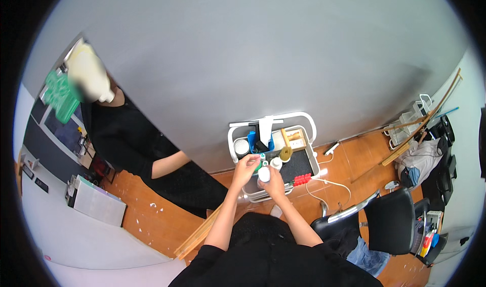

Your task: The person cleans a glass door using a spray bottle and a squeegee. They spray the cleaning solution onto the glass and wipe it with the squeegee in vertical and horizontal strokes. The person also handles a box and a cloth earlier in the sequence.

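Observation:
My left hand (246, 168) reaches over the near left part of a white trolley (314, 158), its fingertips at a small white-capped bottle (262, 156). Whether the fingers grip that bottle is hard to tell. In my right hand (274, 184) is a white-topped container (264, 174), held upright just in front of the other bottles. A white pump bottle (276, 163) stands beside it. Behind are a blue holder (250, 138) with black and white tools, a round white-lidded jar (241, 146), a yellow comb-like brush (283, 138) and a wooden box (303, 143).
A grey wall (265, 59) rises behind the trolley. Red coiled decoration (302, 179) hangs at its near right edge. A white cable (343, 186) and power strip (332, 148) lie on the floor. A black chair (391, 222) stands right; a mirror (152, 135) leans left.

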Available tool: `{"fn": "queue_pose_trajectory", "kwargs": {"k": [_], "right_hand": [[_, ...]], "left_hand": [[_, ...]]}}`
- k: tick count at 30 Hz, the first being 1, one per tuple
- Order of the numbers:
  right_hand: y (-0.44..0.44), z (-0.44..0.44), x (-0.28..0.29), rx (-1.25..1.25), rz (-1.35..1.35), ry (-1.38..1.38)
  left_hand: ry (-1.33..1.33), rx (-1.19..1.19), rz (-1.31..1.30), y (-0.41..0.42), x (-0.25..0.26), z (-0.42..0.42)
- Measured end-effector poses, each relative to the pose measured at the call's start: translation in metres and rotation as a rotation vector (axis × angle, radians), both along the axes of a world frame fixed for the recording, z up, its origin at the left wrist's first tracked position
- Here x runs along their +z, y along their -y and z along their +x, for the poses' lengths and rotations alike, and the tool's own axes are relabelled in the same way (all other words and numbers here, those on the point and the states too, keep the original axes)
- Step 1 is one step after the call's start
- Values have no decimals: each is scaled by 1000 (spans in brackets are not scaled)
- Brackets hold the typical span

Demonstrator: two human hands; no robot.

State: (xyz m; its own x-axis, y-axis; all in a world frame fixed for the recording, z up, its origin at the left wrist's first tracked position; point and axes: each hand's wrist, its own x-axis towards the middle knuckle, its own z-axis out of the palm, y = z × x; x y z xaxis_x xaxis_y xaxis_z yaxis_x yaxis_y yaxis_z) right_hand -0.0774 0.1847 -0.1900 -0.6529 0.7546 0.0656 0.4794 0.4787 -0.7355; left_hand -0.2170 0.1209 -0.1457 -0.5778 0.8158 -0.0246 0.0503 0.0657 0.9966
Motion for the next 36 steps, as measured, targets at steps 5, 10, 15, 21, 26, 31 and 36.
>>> {"fn": "queue_pose_trajectory", "kwargs": {"k": [5,10,15,21,26,31,36], "right_hand": [[-36,-10,9,10,-140,-17],[-101,-19,55,-12,-350,-627],[-159,-32,63,-324,-1005,-1152],[-180,-21,34,-506,-1370,-1299],[-175,-9,10,-620,-1745,-1341],[-173,6,-8,-493,-1847,-1451],[-150,20,10,-549,-1799,-1516]], "left_hand": [[-137,152,-85,-61,-45,-31],[-302,259,-156,-109,-88,-64],[-390,329,-321,-145,-102,-68],[-471,340,-336,-150,-106,-72],[-434,486,-173,-137,-91,-71],[-488,547,-50,-122,-31,-59],[-501,523,229,-102,28,-33]]}}
